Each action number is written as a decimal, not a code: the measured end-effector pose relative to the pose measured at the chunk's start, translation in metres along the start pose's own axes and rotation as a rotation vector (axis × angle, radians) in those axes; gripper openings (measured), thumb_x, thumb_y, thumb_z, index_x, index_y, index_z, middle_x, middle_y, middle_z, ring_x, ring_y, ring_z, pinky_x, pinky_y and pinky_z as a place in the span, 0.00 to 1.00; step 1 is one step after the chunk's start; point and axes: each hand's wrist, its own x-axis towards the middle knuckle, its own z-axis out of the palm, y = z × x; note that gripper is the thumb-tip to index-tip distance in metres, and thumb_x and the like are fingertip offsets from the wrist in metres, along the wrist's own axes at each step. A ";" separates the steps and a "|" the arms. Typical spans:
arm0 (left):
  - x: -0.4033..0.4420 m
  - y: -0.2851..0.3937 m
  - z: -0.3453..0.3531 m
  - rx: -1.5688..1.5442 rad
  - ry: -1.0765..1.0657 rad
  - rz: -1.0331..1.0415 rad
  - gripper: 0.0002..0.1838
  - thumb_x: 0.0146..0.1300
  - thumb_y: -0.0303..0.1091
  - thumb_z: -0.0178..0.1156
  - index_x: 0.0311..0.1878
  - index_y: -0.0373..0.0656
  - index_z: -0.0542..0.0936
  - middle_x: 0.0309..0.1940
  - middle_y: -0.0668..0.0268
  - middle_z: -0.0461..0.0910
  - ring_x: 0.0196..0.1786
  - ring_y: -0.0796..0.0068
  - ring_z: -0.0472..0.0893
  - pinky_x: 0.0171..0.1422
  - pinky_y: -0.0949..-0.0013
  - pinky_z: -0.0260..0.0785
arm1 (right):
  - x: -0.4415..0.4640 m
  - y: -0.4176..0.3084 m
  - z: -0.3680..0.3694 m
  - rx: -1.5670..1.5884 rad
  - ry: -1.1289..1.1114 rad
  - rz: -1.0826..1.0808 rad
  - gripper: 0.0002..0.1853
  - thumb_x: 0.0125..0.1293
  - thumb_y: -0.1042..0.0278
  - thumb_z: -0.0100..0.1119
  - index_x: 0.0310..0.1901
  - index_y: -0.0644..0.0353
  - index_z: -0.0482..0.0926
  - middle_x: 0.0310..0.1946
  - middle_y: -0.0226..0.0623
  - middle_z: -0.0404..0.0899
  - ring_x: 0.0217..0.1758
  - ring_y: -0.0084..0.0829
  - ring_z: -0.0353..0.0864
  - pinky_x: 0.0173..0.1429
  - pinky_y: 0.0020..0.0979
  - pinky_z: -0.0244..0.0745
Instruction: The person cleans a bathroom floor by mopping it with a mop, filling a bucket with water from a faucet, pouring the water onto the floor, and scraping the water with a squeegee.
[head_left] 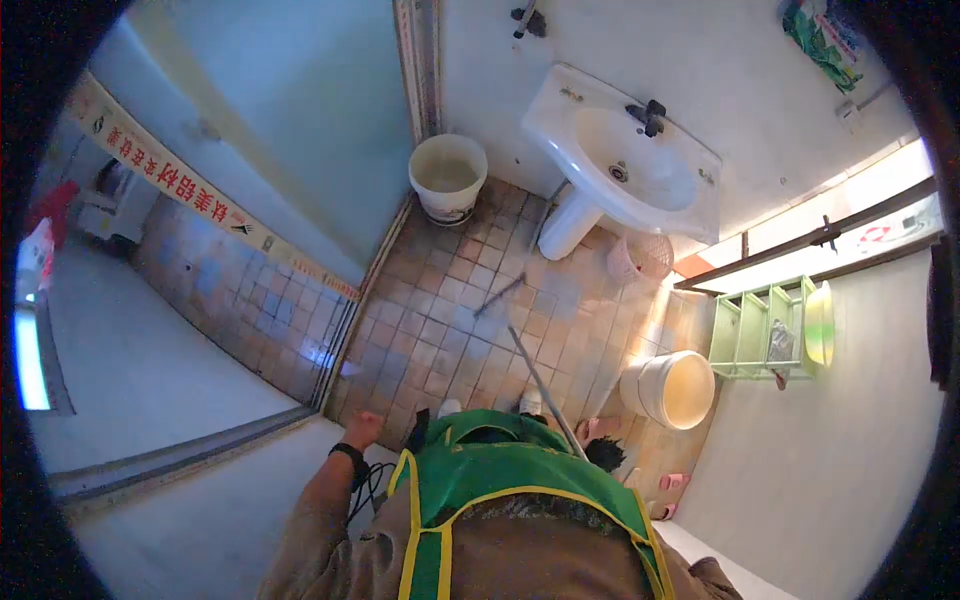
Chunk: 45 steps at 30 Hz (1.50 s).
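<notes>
A long, thin grey pole (543,385) slants over a floor of brown and beige square tiles (410,335), its long axis running from the near right, beside a green apron with yellow trim (455,490), to the far left. Its far visible end points toward a thin dark strip (500,295) on the tiles; whether the two join cannot be told. The near end disappears behind the apron.

The pole lies to the right of the wearer's left hand (364,430), well apart from its fingers. That hand, a black band (347,453) at its wrist, hangs near a metal-framed sliding door (270,120); its fingers look bunched, but blur makes it impossible to tell how far they are closed or whether they grip anything. The right hand is out of view, so its fingers' opening and hold on the pole cannot be told.

At the far side stands a white ceramic pedestal washbasin (545,125), with a round white plastic bucket (441,202) to its left and a pink openwork plastic basket (625,262) just beside its pedestal. On the right, a cream cylindrical bucket (642,388) stands beside a pale green plastic rack (735,330).
</notes>
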 end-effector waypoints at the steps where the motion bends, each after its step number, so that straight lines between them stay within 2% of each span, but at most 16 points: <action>1: 0.004 0.001 0.006 0.017 0.017 0.041 0.18 0.54 0.49 0.51 0.33 0.43 0.77 0.31 0.57 0.79 0.39 0.58 0.78 0.46 0.61 0.68 | 0.012 0.011 0.003 -0.024 0.058 -0.092 0.08 0.60 0.66 0.47 0.38 0.59 0.69 0.20 0.44 0.71 0.24 0.46 0.71 0.28 0.42 0.66; 5: -0.008 0.105 -0.011 0.007 0.096 0.048 0.14 0.54 0.45 0.50 0.32 0.44 0.77 0.33 0.57 0.79 0.38 0.57 0.78 0.43 0.59 0.69 | 0.063 0.073 -0.010 -0.059 0.169 -0.345 0.07 0.59 0.70 0.48 0.38 0.60 0.68 0.19 0.48 0.72 0.24 0.51 0.73 0.28 0.47 0.66; 8: -0.034 0.227 -0.030 0.084 0.139 0.080 0.12 0.54 0.41 0.49 0.30 0.44 0.78 0.34 0.57 0.78 0.36 0.55 0.78 0.39 0.57 0.70 | 0.096 0.084 -0.069 0.078 -0.048 -0.213 0.05 0.60 0.70 0.45 0.37 0.61 0.68 0.19 0.44 0.72 0.23 0.47 0.72 0.28 0.43 0.66; 11: -0.017 0.270 0.003 0.726 0.112 0.776 0.10 0.52 0.38 0.50 0.28 0.43 0.78 0.28 0.57 0.77 0.31 0.56 0.78 0.36 0.58 0.70 | 0.084 0.067 -0.159 -0.003 -0.429 0.147 0.09 0.63 0.67 0.43 0.30 0.60 0.71 0.20 0.33 0.74 0.23 0.34 0.72 0.29 0.35 0.66; 15: -0.019 0.367 0.068 0.294 0.056 0.587 0.12 0.47 0.39 0.55 0.31 0.41 0.78 0.33 0.54 0.76 0.40 0.56 0.77 0.41 0.55 0.69 | 0.067 0.113 -0.208 0.400 -0.489 0.045 0.14 0.65 0.62 0.42 0.45 0.57 0.75 0.30 0.38 0.80 0.31 0.30 0.78 0.35 0.34 0.72; 16: -0.006 0.379 0.101 0.155 0.104 0.455 0.14 0.44 0.40 0.56 0.33 0.42 0.78 0.37 0.54 0.77 0.43 0.54 0.76 0.46 0.54 0.68 | 0.072 0.112 -0.224 0.397 -0.529 0.011 0.14 0.65 0.64 0.41 0.46 0.56 0.75 0.30 0.40 0.80 0.30 0.31 0.79 0.35 0.34 0.73; 18: -0.013 0.406 0.141 -0.003 0.737 0.718 0.14 0.45 0.40 0.56 0.34 0.41 0.78 0.38 0.52 0.77 0.43 0.53 0.77 0.49 0.54 0.67 | 0.108 0.127 -0.265 -0.060 -0.799 -0.275 0.18 0.61 0.59 0.51 0.51 0.55 0.73 0.32 0.47 0.78 0.35 0.42 0.78 0.38 0.36 0.71; 21: 0.012 0.402 0.194 0.039 0.752 0.655 0.19 0.44 0.41 0.57 0.41 0.43 0.77 0.41 0.52 0.76 0.44 0.55 0.76 0.50 0.56 0.66 | 0.161 0.002 -0.312 -0.303 -0.903 -0.477 0.18 0.57 0.64 0.49 0.50 0.55 0.71 0.25 0.46 0.77 0.29 0.46 0.77 0.33 0.40 0.73; 24: 0.019 0.387 0.165 0.003 -0.148 0.151 0.25 0.44 0.39 0.60 0.49 0.46 0.73 0.46 0.56 0.75 0.48 0.59 0.75 0.50 0.55 0.66 | 0.202 -0.061 -0.314 -0.205 -0.796 -0.674 0.14 0.57 0.67 0.51 0.44 0.61 0.77 0.27 0.48 0.77 0.32 0.44 0.78 0.36 0.38 0.72; 27: -0.008 0.339 0.149 -0.250 -0.041 0.237 0.21 0.45 0.39 0.59 0.46 0.47 0.74 0.43 0.60 0.76 0.49 0.62 0.74 0.48 0.52 0.65 | 0.224 -0.095 -0.294 -0.085 -0.866 -0.623 0.14 0.60 0.68 0.44 0.46 0.57 0.73 0.25 0.43 0.77 0.28 0.44 0.77 0.31 0.41 0.72; 30: -0.027 0.310 0.163 -0.259 0.591 0.548 0.12 0.48 0.41 0.56 0.35 0.47 0.76 0.33 0.62 0.78 0.44 0.62 0.75 0.47 0.53 0.63 | 0.231 -0.102 -0.272 -0.165 -0.917 -0.744 0.12 0.59 0.69 0.46 0.43 0.58 0.76 0.28 0.46 0.78 0.31 0.45 0.78 0.35 0.42 0.73; 33: -0.026 0.306 0.167 -0.330 0.767 0.379 0.11 0.48 0.44 0.58 0.28 0.46 0.76 0.30 0.62 0.77 0.41 0.60 0.75 0.48 0.55 0.62 | 0.251 -0.123 -0.270 -0.112 -0.976 -0.656 0.14 0.55 0.69 0.53 0.44 0.60 0.76 0.33 0.47 0.78 0.39 0.42 0.78 0.43 0.35 0.73; 35: -0.020 0.295 0.143 -0.249 0.592 0.154 0.12 0.46 0.44 0.59 0.28 0.46 0.76 0.32 0.61 0.76 0.40 0.58 0.74 0.49 0.55 0.61 | 0.265 -0.152 -0.274 -0.094 -1.060 -0.456 0.18 0.54 0.66 0.55 0.48 0.57 0.74 0.40 0.45 0.76 0.46 0.39 0.76 0.51 0.35 0.71; 38: -0.033 0.273 0.095 -0.310 0.570 -0.044 0.12 0.45 0.44 0.60 0.27 0.46 0.77 0.33 0.61 0.76 0.40 0.56 0.74 0.49 0.55 0.61 | 0.289 -0.182 -0.249 0.191 -1.069 -0.712 0.17 0.54 0.64 0.58 0.47 0.57 0.76 0.47 0.46 0.73 0.50 0.42 0.74 0.56 0.36 0.68; 41: -0.027 0.205 0.093 -0.192 0.617 0.057 0.10 0.46 0.43 0.58 0.29 0.48 0.78 0.29 0.60 0.77 0.40 0.55 0.75 0.48 0.54 0.61 | 0.302 -0.215 -0.194 0.351 -1.061 -0.703 0.16 0.49 0.71 0.57 0.43 0.60 0.76 0.52 0.43 0.69 0.57 0.40 0.68 0.63 0.37 0.58; 45: -0.029 0.176 0.056 -0.255 0.440 -0.185 0.11 0.45 0.42 0.59 0.31 0.49 0.78 0.30 0.61 0.77 0.41 0.54 0.75 0.46 0.51 0.63 | 0.319 -0.194 -0.106 0.743 -1.175 -0.485 0.11 0.50 0.75 0.56 0.38 0.62 0.74 0.52 0.46 0.67 0.52 0.42 0.71 0.55 0.39 0.66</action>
